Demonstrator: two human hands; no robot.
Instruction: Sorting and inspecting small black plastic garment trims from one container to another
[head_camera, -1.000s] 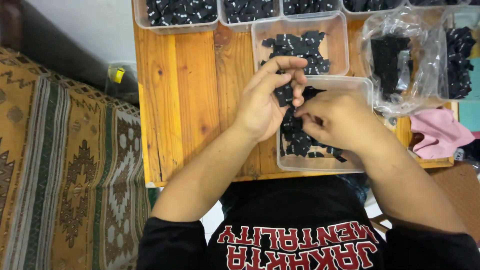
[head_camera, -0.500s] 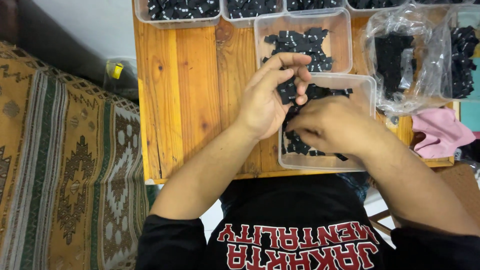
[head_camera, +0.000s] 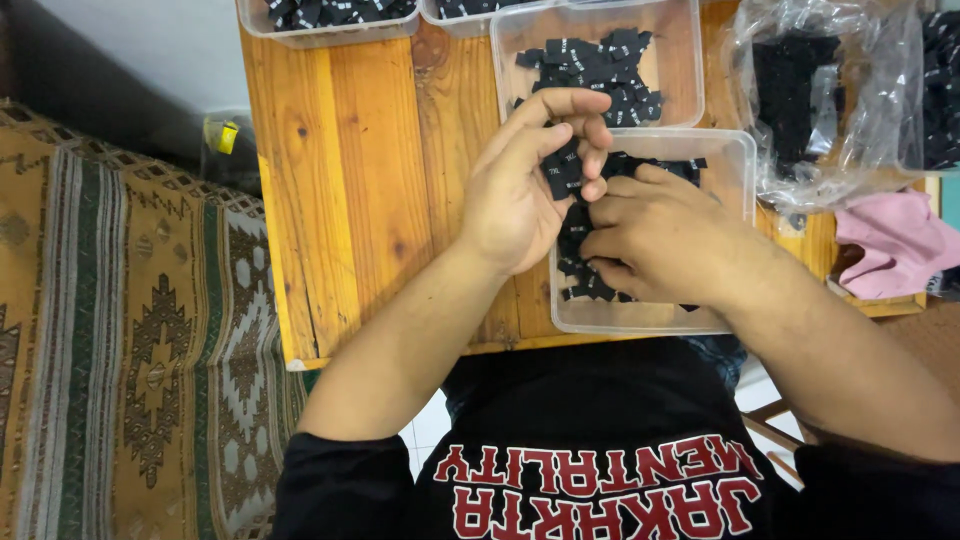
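Note:
My left hand (head_camera: 525, 185) is curled over the near clear plastic tray (head_camera: 735, 165) and pinches a small stack of black fabric labels (head_camera: 562, 175) between thumb and fingers. My right hand (head_camera: 655, 235) rests inside the same tray on a pile of black labels (head_camera: 585, 285), its fingertips touching the stack held by the left hand. Whether the right hand grips any label is hidden by its own fingers. Behind it a second clear tray (head_camera: 690, 60) holds more black labels (head_camera: 600, 65).
The trays stand on a small wooden table (head_camera: 340, 180). Two more trays of black pieces (head_camera: 330, 15) line the far edge. A crinkled clear plastic bag with black items (head_camera: 830, 100) and a pink cloth (head_camera: 890, 245) lie at the right. A patterned rug (head_camera: 120, 350) covers the floor left.
My right hand has slid a little left and deeper into the near tray, closing against the left hand. The left hand has kept its pinch on the labels.

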